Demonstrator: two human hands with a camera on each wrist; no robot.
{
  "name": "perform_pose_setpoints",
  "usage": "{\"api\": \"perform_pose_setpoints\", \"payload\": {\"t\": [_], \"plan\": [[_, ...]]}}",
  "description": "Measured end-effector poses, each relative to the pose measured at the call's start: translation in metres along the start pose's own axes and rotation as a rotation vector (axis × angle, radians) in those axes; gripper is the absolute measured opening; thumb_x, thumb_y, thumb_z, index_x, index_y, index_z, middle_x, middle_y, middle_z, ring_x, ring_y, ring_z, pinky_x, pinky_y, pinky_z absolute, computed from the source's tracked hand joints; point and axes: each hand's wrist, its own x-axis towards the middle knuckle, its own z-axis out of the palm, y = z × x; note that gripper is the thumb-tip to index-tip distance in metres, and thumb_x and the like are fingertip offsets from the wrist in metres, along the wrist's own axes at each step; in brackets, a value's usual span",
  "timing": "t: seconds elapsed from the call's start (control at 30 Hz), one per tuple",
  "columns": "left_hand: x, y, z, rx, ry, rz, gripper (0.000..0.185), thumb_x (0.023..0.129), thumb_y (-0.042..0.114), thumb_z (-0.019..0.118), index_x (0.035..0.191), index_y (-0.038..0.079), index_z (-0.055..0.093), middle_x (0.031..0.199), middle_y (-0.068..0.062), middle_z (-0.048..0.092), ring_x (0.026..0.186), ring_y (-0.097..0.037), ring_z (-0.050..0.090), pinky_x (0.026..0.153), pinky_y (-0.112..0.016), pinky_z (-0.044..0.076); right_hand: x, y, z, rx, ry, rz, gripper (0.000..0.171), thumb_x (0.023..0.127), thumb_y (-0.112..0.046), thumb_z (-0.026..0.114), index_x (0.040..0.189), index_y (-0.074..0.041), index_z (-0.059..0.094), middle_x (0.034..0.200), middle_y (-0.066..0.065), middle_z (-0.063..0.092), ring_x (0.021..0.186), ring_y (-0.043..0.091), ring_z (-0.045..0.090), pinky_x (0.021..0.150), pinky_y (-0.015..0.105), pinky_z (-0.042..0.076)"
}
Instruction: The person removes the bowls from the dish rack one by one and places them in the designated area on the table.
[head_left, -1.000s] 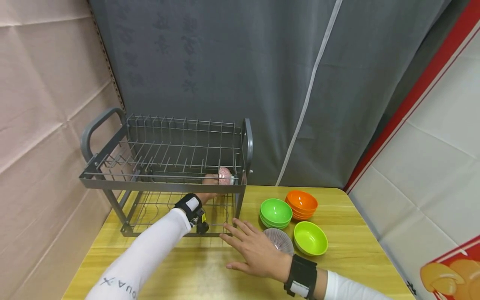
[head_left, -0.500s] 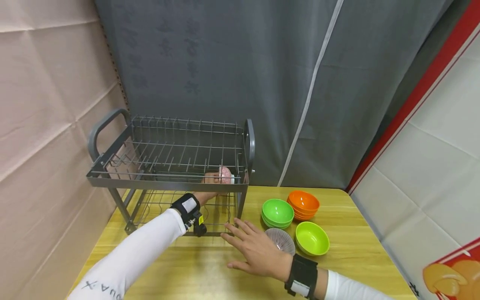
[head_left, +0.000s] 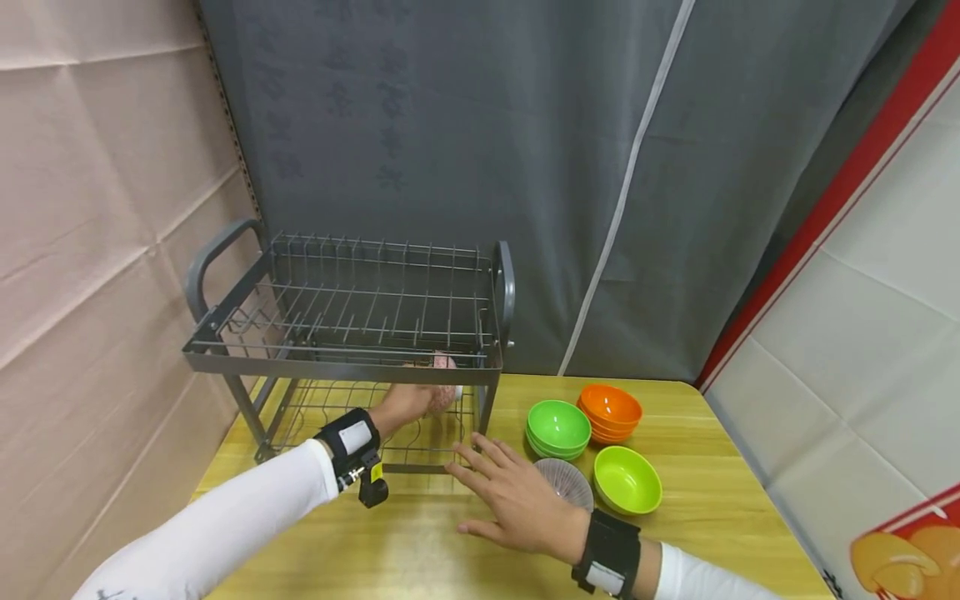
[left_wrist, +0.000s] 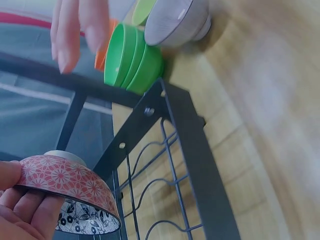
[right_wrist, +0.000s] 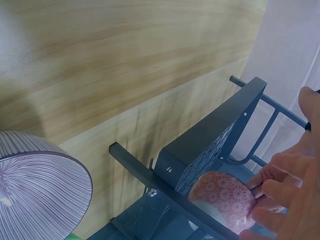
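Between the two tiers of a dark grey dish rack (head_left: 341,371), my left hand (head_left: 405,406) grips a pink flower-patterned bowl (left_wrist: 75,180) by its rim. The bowl is turned on its side in the head view, its white foot towards the right. Thumb outside and fingers inside the rim show in the left wrist view. The rack's front bar hides part of the bowl from above. My right hand (head_left: 521,504) is held with fingers spread, palm down, near the rack's front right corner. It overlaps a finely striped bowl (head_left: 567,483) in the head view.
Right of the rack are stacked green bowls (head_left: 558,427), stacked orange bowls (head_left: 611,410) and a lime bowl (head_left: 628,481) on the wooden table (head_left: 720,467). A grey curtain (head_left: 465,125) hangs behind, a pale cloth wall (head_left: 97,292) at left.
My left hand has drawn the pink bowl downward and towards me, from behind the upper tier's front bar to below it. My right hand has stayed in place, fingers spread.
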Motion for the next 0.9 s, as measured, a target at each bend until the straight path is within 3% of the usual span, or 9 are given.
{"api": "perform_pose_setpoints", "payload": {"t": [0.03, 0.07, 0.2, 0.3, 0.43, 0.53, 0.63, 0.73, 0.9], "plan": [[-0.007, 0.006, 0.004, 0.159, 0.115, 0.022, 0.031, 0.098, 0.006, 0.058, 0.127, 0.004, 0.067, 0.082, -0.002, 0.064, 0.064, -0.012, 0.058, 0.056, -0.025, 0.051, 0.0, 0.0, 0.0, 0.003, 0.001, 0.001, 0.075, 0.098, -0.072, 0.037, 0.153, -0.021, 0.046, 0.161, 0.007, 0.042, 0.151, 0.033, 0.037, 0.121, 0.048, 0.039], [-0.017, 0.018, 0.01, 0.303, 0.188, -0.035, 0.033, 0.097, 0.004, 0.057, 0.129, 0.003, 0.065, 0.075, -0.002, 0.059, 0.059, -0.013, 0.053, 0.053, -0.026, 0.049, -0.001, 0.0, -0.001, 0.007, 0.002, 0.001, 0.075, 0.098, -0.071, 0.037, 0.153, -0.021, 0.046, 0.161, 0.007, 0.042, 0.151, 0.033, 0.037, 0.121, 0.048, 0.039], [-0.03, 0.027, 0.018, 0.327, 0.212, -0.011, 0.043, 0.091, -0.006, 0.056, 0.134, -0.006, 0.056, 0.078, -0.009, 0.056, 0.063, -0.016, 0.053, 0.057, -0.028, 0.049, -0.002, 0.0, -0.003, 0.007, 0.007, 0.0, 0.075, 0.098, -0.072, 0.036, 0.154, -0.022, 0.044, 0.162, 0.007, 0.042, 0.152, 0.032, 0.036, 0.121, 0.048, 0.039], [-0.035, 0.028, 0.019, 0.297, 0.183, 0.01, 0.055, 0.09, -0.011, 0.052, 0.145, -0.003, 0.048, 0.115, -0.018, 0.064, 0.083, -0.02, 0.06, 0.063, -0.026, 0.051, -0.002, 0.0, -0.005, 0.001, 0.018, 0.002, 0.075, 0.098, -0.072, 0.038, 0.154, -0.023, 0.044, 0.162, 0.006, 0.041, 0.152, 0.031, 0.036, 0.121, 0.048, 0.039], [-0.043, 0.028, 0.017, 0.253, 0.131, 0.015, 0.064, 0.092, -0.013, 0.049, 0.153, 0.004, 0.04, 0.148, -0.03, 0.048, 0.108, -0.032, 0.067, 0.07, -0.029, 0.058, -0.003, 0.001, -0.009, 0.006, 0.033, 0.006, 0.075, 0.097, -0.072, 0.041, 0.154, -0.023, 0.044, 0.162, 0.006, 0.041, 0.151, 0.031, 0.036, 0.121, 0.048, 0.038], [-0.048, 0.027, 0.015, 0.258, 0.092, 0.038, 0.052, 0.095, -0.011, 0.048, 0.146, -0.001, 0.048, 0.132, -0.032, 0.061, 0.1, -0.031, 0.072, 0.071, -0.03, 0.061, -0.003, 0.002, -0.012, 0.012, 0.041, 0.006, 0.076, 0.096, -0.071, 0.044, 0.154, -0.023, 0.044, 0.161, 0.007, 0.043, 0.151, 0.031, 0.037, 0.122, 0.048, 0.038], [-0.054, 0.026, 0.014, 0.329, 0.053, 0.06, 0.03, 0.097, -0.007, 0.05, 0.124, -0.007, 0.063, 0.092, -0.02, 0.075, 0.073, -0.017, 0.071, 0.063, -0.023, 0.057, -0.002, 0.003, -0.016, 0.015, 0.047, 0.011, 0.076, 0.095, -0.07, 0.048, 0.154, -0.023, 0.043, 0.161, 0.006, 0.042, 0.151, 0.031, 0.037, 0.122, 0.047, 0.036], [-0.059, 0.026, 0.012, 0.459, 0.031, 0.096, 0.015, 0.098, -0.002, 0.054, 0.098, -0.003, 0.07, 0.059, -0.003, 0.061, 0.049, -0.007, 0.05, 0.05, -0.018, 0.04, -0.001, 0.003, -0.019, 0.019, 0.058, 0.015, 0.077, 0.095, -0.07, 0.049, 0.155, -0.023, 0.042, 0.162, 0.006, 0.042, 0.151, 0.03, 0.037, 0.122, 0.047, 0.037], [-0.069, 0.028, 0.01, 0.614, 0.026, 0.152, 0.015, 0.099, 0.005, 0.059, 0.093, 0.005, 0.072, 0.062, 0.003, 0.056, 0.049, -0.005, 0.04, 0.047, -0.018, 0.032, 0.0, 0.003, -0.024, 0.028, 0.06, 0.016, 0.077, 0.095, -0.07, 0.048, 0.156, -0.023, 0.041, 0.164, 0.004, 0.038, 0.153, 0.029, 0.035, 0.122, 0.047, 0.037]]}}
